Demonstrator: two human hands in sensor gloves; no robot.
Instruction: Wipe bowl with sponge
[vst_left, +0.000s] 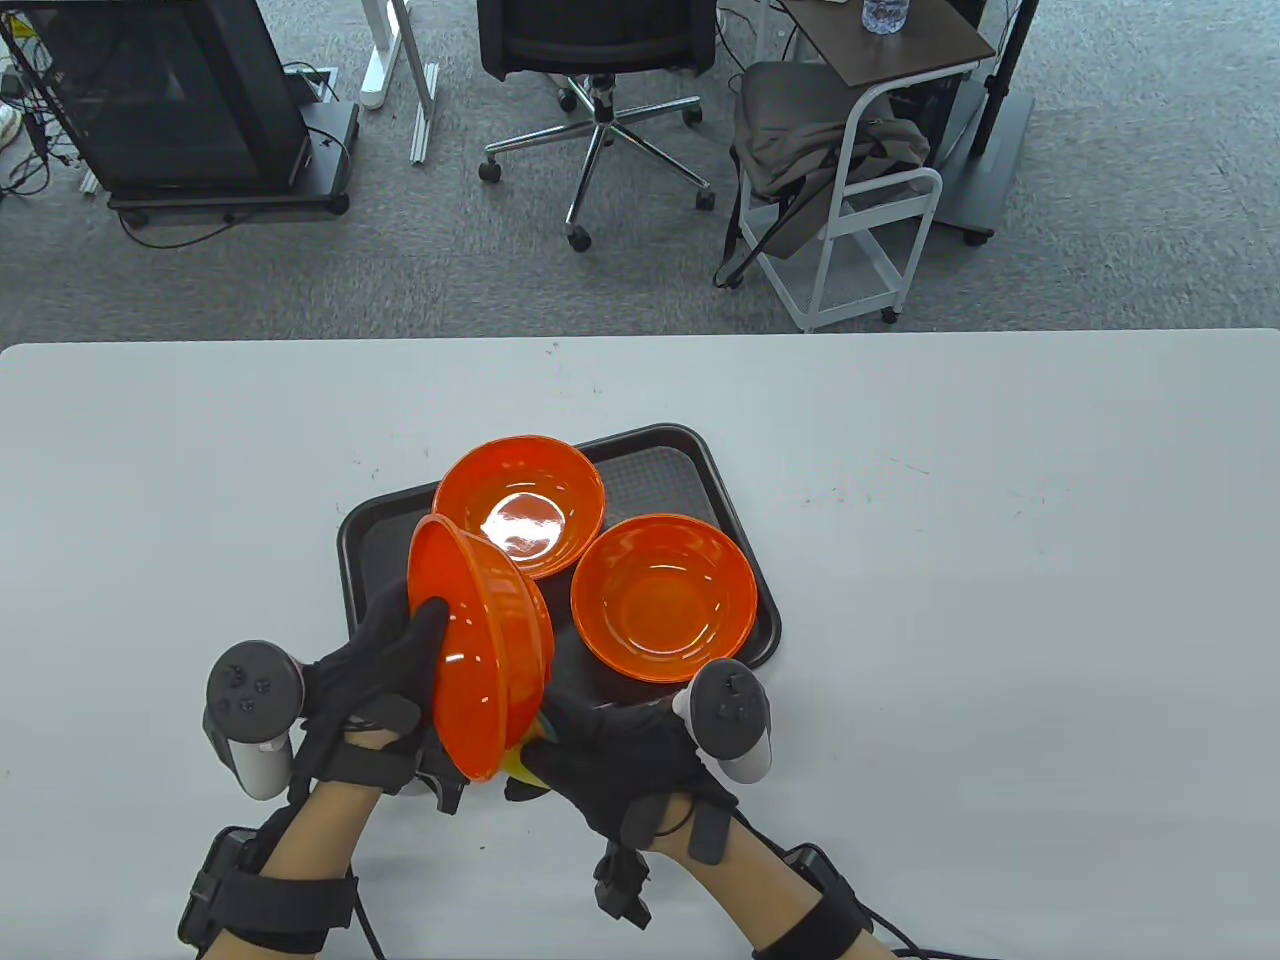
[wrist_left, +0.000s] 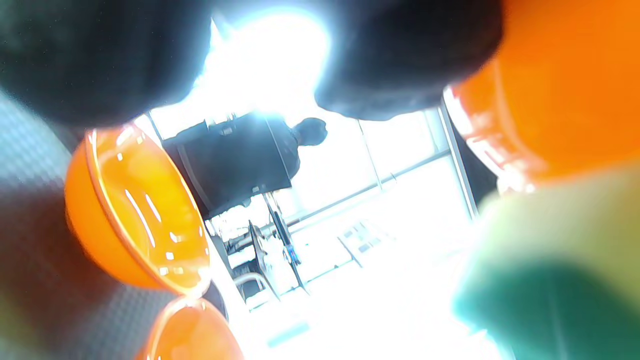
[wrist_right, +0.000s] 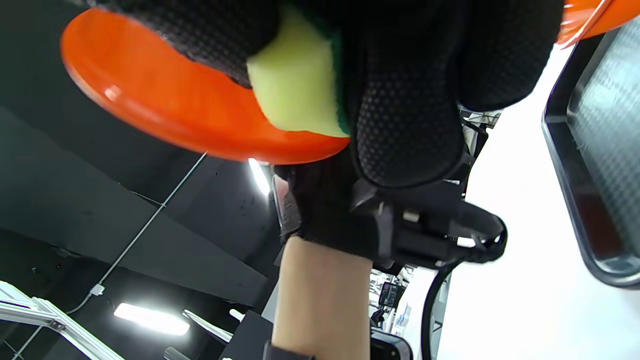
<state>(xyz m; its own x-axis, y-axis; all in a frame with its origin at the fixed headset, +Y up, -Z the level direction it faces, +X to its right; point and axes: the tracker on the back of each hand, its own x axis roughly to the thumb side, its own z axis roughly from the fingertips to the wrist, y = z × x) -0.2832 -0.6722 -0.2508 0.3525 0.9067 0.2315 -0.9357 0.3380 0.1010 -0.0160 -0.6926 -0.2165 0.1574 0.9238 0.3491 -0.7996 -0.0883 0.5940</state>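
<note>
Orange bowl tilted in our left hand.
Our right hand grips the sponge against its rim; we read no writing.

Bright even table view, left wrist overexposed, blurred close-up

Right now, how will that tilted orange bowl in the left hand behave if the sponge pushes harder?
The tilted bowl looks like glossy rigid plastic, so probably stiff, light and slippery. The left hand grips only its rim; the sponge could make it pivot.
</note>
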